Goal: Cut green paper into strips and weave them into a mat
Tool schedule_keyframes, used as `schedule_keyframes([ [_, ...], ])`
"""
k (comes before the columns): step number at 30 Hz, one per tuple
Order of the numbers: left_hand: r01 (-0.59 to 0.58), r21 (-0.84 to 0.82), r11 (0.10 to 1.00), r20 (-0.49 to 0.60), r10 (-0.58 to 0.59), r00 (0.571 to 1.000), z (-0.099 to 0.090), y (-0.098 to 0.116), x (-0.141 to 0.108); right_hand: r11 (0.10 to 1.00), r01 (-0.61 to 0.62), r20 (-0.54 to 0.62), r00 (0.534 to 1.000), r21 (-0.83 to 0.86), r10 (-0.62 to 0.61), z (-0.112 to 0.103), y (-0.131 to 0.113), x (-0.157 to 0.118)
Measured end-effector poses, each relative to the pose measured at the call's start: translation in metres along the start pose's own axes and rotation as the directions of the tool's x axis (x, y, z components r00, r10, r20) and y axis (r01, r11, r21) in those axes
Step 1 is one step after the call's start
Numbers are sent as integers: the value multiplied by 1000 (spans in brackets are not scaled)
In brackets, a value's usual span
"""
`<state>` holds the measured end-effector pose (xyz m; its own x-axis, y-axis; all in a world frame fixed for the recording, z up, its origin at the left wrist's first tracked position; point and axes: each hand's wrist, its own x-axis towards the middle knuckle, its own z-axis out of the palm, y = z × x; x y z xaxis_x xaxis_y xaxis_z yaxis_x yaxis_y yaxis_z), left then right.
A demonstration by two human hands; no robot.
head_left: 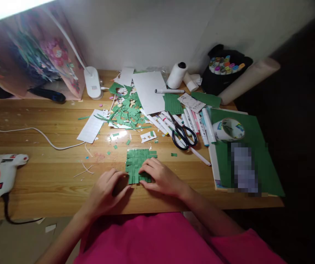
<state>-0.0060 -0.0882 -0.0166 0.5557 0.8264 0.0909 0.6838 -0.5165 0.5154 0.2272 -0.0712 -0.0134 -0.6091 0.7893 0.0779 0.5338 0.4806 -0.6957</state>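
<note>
A small mat of woven green paper strips (132, 161) lies flat on the wooden desk near its front edge, with a few strip ends sticking out at the right. At the mat's lower left edge is my left hand (106, 190), its fingers curved and its thumb apart from them, fingertips at the paper. My right hand (161, 178) rests over the right part of the mat, fingertips on the weave and thumb at the lower edge, with a gap between thumb and fingers. Part of the weave is hidden under that hand.
Black-handled scissors (184, 136) lie on several markers (193, 121) beyond my right hand. Green paper scraps (128, 110) heap up behind the mat. A glue gun (7, 172) lies far left. A tape roll (229, 129) sits on green sheets (264, 157) at right.
</note>
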Motion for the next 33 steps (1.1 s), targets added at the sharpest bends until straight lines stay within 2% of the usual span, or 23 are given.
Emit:
schedule_keyframes([
  [7, 134, -61, 989, -32, -136, 990, 5, 2, 0, 999, -31, -36, 999, 23, 32, 3, -1, 1],
  [12, 179, -111, 978, -84, -189, 978, 10, 2, 3, 999, -33, -46, 998, 14, 34, 6, 0, 1],
  [16, 225, -120, 967, -59, -233, 971, 10, 3, 7, 1000, -26, -54, 998, -2, 26, 8, -1, 1],
  [21, 234, -105, 967, -74, -242, 967, 11, 3, 9, 997, -23, -76, 997, -71, 18, 13, -1, 2],
  [28, 255, -96, 962, -68, -262, 963, 10, 5, 9, 998, -20, -48, 999, -65, 17, 12, 0, 2],
  [33, 238, -124, 963, -116, -252, 961, 11, 5, 11, 998, -4, -39, 999, -70, 2, 11, 0, 1],
])
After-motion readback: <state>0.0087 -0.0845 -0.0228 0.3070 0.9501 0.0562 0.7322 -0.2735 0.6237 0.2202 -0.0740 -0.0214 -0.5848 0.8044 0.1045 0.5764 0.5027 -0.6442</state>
